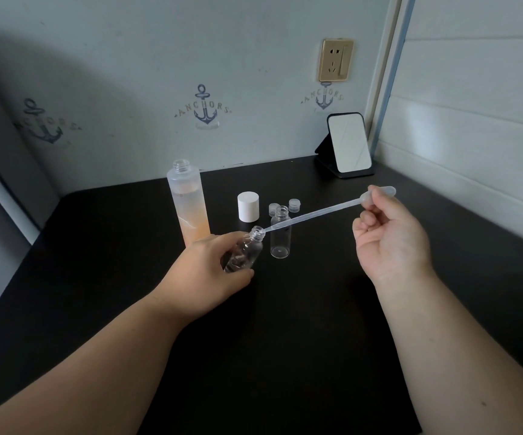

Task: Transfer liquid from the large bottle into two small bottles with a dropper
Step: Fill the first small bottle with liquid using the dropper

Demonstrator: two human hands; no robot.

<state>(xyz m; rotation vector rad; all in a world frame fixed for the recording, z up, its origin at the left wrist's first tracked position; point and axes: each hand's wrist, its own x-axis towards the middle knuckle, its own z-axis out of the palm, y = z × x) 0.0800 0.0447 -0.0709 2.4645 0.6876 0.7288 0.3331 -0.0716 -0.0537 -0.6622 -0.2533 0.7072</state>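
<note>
The large frosted bottle stands uncapped on the black table, holding orange liquid in its lower part. My left hand grips a small clear bottle, tilted with its mouth up and to the right. My right hand pinches the bulb end of a clear plastic dropper. The dropper's tip rests at the mouth of the tilted bottle. A second small clear bottle stands upright and uncapped just right of my left hand.
A white cap stands behind the small bottles, with two small clear caps beside it. A standing mirror sits at the back right corner. Walls close the table at the back and right; a socket is on the wall.
</note>
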